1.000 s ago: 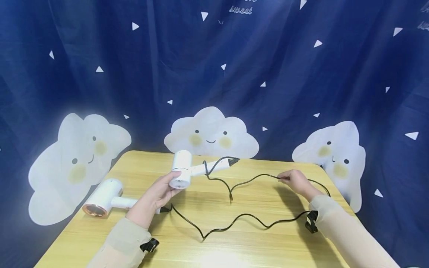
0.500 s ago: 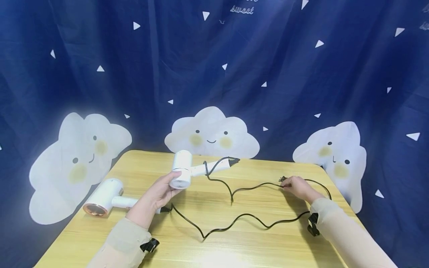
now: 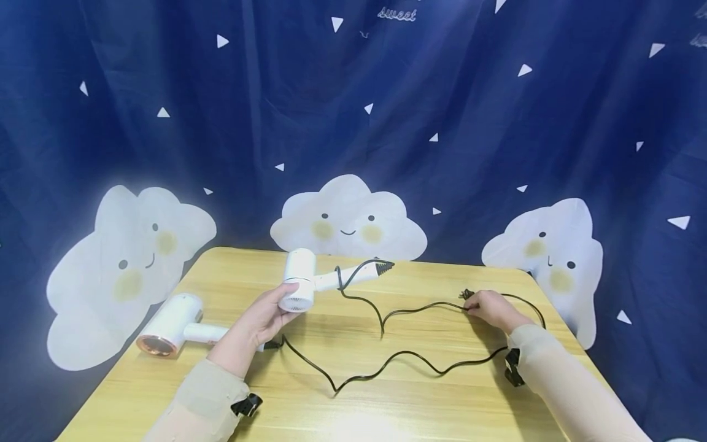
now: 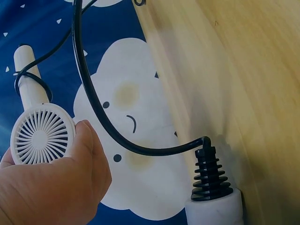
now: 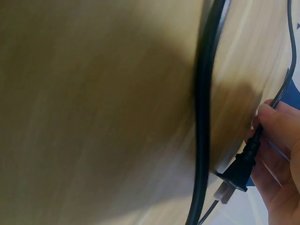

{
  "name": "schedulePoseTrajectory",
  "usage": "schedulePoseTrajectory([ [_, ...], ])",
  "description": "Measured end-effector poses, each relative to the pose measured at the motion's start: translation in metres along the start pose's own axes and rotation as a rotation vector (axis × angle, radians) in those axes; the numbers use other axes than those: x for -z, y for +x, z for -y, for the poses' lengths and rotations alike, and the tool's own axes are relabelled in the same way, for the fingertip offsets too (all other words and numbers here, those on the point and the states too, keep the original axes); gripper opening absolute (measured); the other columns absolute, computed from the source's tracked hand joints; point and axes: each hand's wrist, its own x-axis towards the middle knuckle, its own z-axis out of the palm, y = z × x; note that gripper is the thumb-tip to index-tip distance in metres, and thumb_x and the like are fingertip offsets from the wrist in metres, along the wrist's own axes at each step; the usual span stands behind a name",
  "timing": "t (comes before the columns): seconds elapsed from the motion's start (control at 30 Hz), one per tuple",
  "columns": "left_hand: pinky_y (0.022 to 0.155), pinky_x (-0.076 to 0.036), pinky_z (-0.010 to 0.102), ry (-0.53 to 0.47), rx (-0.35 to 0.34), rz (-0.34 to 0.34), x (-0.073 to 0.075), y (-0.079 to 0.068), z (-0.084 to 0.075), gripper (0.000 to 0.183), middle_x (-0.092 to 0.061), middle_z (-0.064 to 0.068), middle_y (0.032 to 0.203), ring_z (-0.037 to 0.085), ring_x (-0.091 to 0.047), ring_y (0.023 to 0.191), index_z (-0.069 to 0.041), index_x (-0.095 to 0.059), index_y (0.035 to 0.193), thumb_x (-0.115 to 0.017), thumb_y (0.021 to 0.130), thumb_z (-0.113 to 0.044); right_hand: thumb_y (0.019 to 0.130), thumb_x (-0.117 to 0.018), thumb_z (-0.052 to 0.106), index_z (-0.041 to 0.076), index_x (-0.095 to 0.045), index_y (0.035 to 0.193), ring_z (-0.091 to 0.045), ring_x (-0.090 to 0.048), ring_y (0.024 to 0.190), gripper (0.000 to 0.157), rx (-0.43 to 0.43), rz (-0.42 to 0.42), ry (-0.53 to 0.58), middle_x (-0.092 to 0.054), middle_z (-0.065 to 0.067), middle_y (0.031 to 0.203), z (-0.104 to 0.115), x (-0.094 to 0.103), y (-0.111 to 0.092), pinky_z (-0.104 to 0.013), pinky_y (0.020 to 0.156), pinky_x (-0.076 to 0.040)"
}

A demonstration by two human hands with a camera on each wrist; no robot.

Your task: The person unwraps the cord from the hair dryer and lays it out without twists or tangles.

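With its fingers and thumb, my left hand (image 3: 265, 316) grips the head of a white hair dryer (image 3: 301, 265). The vent grille (image 4: 42, 133) faces the left wrist camera. A black cord (image 3: 359, 297) loops about this dryer's handle (image 3: 353, 275), then runs right. At the table's right side, my right hand (image 3: 491, 309) pinches that cord close to its plug (image 3: 466, 294). In the right wrist view, the plug (image 5: 240, 168) hangs by the fingers, its prongs bare. A second white hair dryer (image 3: 171, 322) with a copper-coloured rim lies on the left, partly behind my left forearm.
The second dryer's black cord (image 3: 409, 354) zigzags across the wooden table (image 3: 386, 405) and passes behind my right forearm. Its ribbed cord sleeve (image 4: 211, 180) is close to my left wrist. A blue curtain (image 3: 353, 110) with cloud prints hangs behind the table.
My right hand has lowered a little toward the table, and the cord's raised stretch has sunk with it. The plug now shows beyond the fingertips. My left hand keeps its place on the dryer.
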Motion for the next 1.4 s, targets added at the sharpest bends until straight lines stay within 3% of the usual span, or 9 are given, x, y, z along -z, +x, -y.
schedulePoseTrajectory([
  [0.13,0.104,-0.047,0.032,0.010,0.000,0.010,0.000,0.000,0.001,0.066,-0.051,0.014,0.127,0.017,-0.063,0.107,0.010,-0.022,0.151,-0.053,0.102,-0.022,0.085,-0.073,-0.002,0.019,-0.077,0.083,-0.021,-0.069,0.084,0.021,0.021,0.000,-0.043,-0.074,-0.001,0.090,-0.002,-0.001,0.001,-0.041,0.075,-0.056],
  [0.23,0.105,-0.046,0.032,0.015,-0.001,0.012,-0.001,0.000,0.003,0.067,-0.050,0.015,0.129,0.017,-0.063,0.108,0.010,-0.021,0.151,-0.054,0.102,-0.022,0.085,-0.071,-0.004,0.017,-0.068,0.072,-0.015,-0.059,0.073,0.025,0.017,0.022,-0.072,-0.070,0.003,0.084,-0.001,-0.002,0.002,-0.035,0.067,-0.049],
  [0.37,0.104,-0.047,0.032,0.013,-0.001,0.004,-0.001,0.001,0.003,0.066,-0.050,0.015,0.128,0.017,-0.063,0.108,0.010,-0.022,0.151,-0.054,0.102,-0.022,0.082,-0.067,-0.009,0.012,-0.049,0.064,-0.014,-0.040,0.064,0.033,-0.004,0.048,-0.089,-0.055,0.004,0.073,0.004,0.000,0.003,-0.033,0.061,-0.033],
  [0.63,0.103,-0.048,0.031,0.008,-0.003,0.009,-0.003,0.000,0.004,0.067,-0.053,0.014,0.126,0.017,-0.064,0.106,0.011,-0.022,0.151,-0.055,0.102,-0.022,0.077,-0.063,-0.012,0.017,-0.032,0.063,-0.012,-0.031,0.057,0.044,-0.041,0.037,-0.102,-0.031,0.006,0.062,0.013,0.004,0.002,-0.029,0.057,-0.026],
  [0.87,0.102,-0.049,0.032,0.011,0.000,0.002,-0.004,0.002,0.005,0.065,-0.055,0.013,0.123,0.017,-0.064,0.105,0.011,-0.024,0.150,-0.054,0.102,-0.021,0.077,-0.069,-0.009,0.016,-0.037,0.060,-0.013,-0.035,0.058,0.044,0.003,-0.004,-0.154,-0.036,0.005,0.061,0.019,0.007,0.001,-0.029,0.057,-0.029],
  [1.03,0.100,-0.050,0.031,0.004,0.005,-0.009,-0.004,0.003,0.005,0.063,-0.057,0.012,0.120,0.017,-0.065,0.103,0.011,-0.026,0.149,-0.053,0.102,-0.021,0.074,-0.061,-0.013,0.018,-0.033,0.061,-0.014,-0.033,0.059,0.044,0.025,-0.048,-0.214,-0.033,0.004,0.061,0.022,0.009,0.000,-0.029,0.057,-0.029],
  [1.17,0.099,-0.051,0.030,0.004,0.003,0.000,-0.005,0.002,0.005,0.064,-0.059,0.011,0.117,0.017,-0.066,0.102,0.012,-0.027,0.148,-0.055,0.101,-0.021,0.076,-0.057,-0.014,0.018,-0.037,0.061,-0.014,-0.034,0.060,0.041,0.017,-0.059,-0.251,-0.040,0.004,0.063,0.025,0.011,-0.001,-0.030,0.056,-0.030],
  [1.4,0.098,-0.051,0.029,0.022,-0.001,0.009,-0.007,0.001,0.005,0.065,-0.059,0.011,0.116,0.016,-0.066,0.102,0.012,-0.027,0.148,-0.056,0.101,-0.021,0.079,-0.073,-0.007,0.016,-0.047,0.061,-0.014,-0.036,0.060,0.039,0.014,-0.075,-0.288,-0.046,0.006,0.064,0.039,0.022,0.000,-0.031,0.055,-0.033],
])
